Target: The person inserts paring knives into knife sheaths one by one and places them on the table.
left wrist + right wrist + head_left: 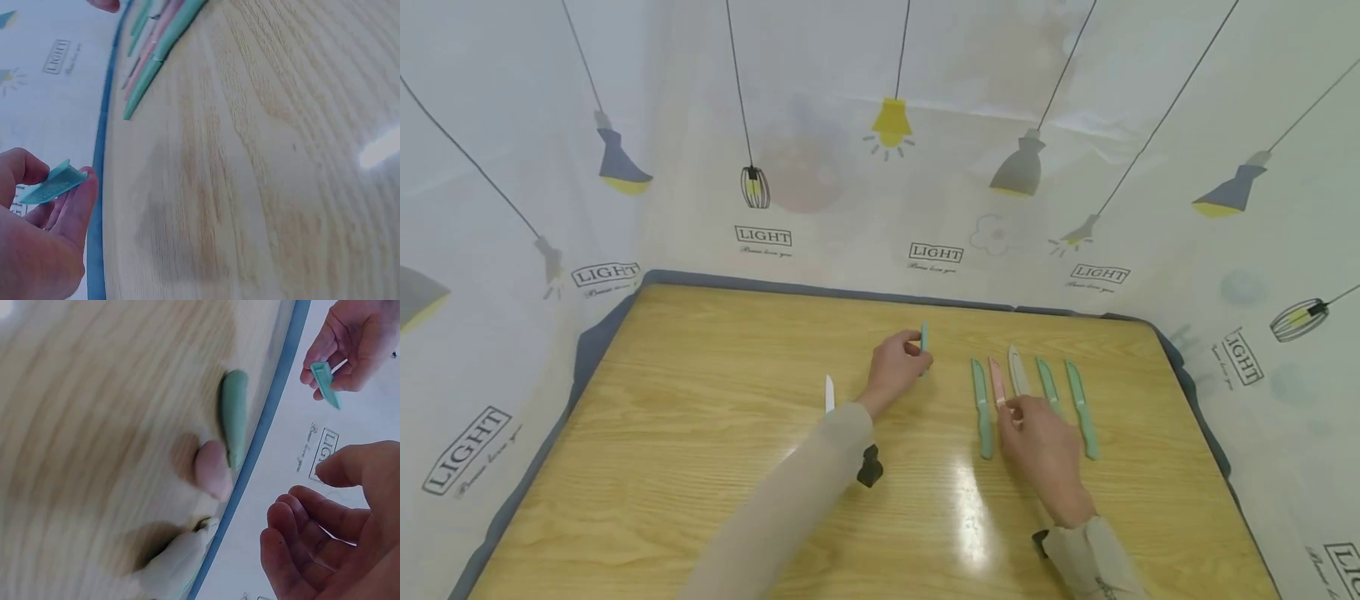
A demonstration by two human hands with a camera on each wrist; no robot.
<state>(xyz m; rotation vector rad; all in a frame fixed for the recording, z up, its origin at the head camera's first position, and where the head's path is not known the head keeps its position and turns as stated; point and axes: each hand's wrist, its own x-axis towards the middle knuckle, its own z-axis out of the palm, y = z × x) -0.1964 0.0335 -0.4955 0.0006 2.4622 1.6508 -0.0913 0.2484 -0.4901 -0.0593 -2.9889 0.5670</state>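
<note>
My left hand pinches a mint-green knife sheath between thumb and fingers, above the table. The sheath has a pointed tip and a hollow end, seen in the right wrist view. My right hand is over a row of knives, its fingers loosely bent with nothing between them. In that row, left to right, lie a green knife, a pink knife, a white knife and further green knives. My right hand partly hides the middle handles.
A bare white knife blade shows beyond my left sleeve, which hides its lower part. The wooden table has a dark edge, and a printed cloth with lamps surrounds it.
</note>
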